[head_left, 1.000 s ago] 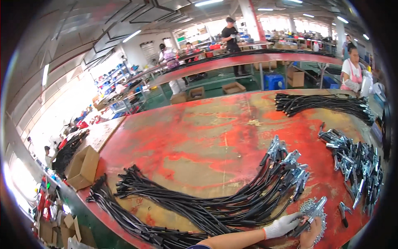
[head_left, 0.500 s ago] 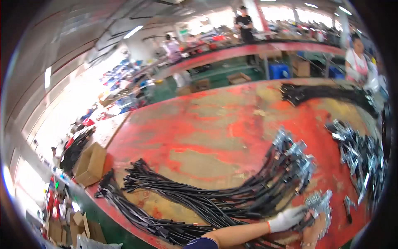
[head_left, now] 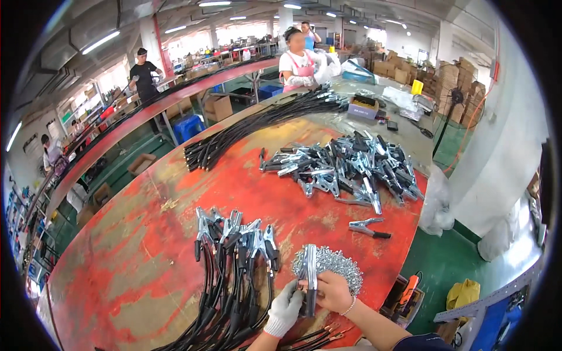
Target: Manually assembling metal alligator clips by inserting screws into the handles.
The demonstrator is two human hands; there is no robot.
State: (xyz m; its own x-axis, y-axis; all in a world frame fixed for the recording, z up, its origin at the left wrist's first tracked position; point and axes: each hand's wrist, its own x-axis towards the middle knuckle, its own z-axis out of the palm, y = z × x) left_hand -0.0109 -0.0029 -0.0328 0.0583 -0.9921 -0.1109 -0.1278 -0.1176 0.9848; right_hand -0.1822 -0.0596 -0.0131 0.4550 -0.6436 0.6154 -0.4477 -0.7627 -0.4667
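A silver metal spring clamp with dark handles stands upright between my two hands. My left hand, in a white glove, is closed on its left side. My bare right hand, a bracelet at its wrist, pinches it from the right; its fingertips are partly hidden. Just behind the clamp lies a heap of small silver screws. Left of my hands, black cables run toward me, with silver clamps at their far ends. Loose cable ends lie below my hands.
A large pile of loose clamps lies farther right, with a single clamp nearer me. Black cables are bundled along the far table edge, where a co-worker stands. An orange-handled tool sits in a box beyond the right edge.
My view has swung to the right, bringing the clamp pile and the screws toward the middle. Both hands stay close together, and the clamp now shows upright between them.
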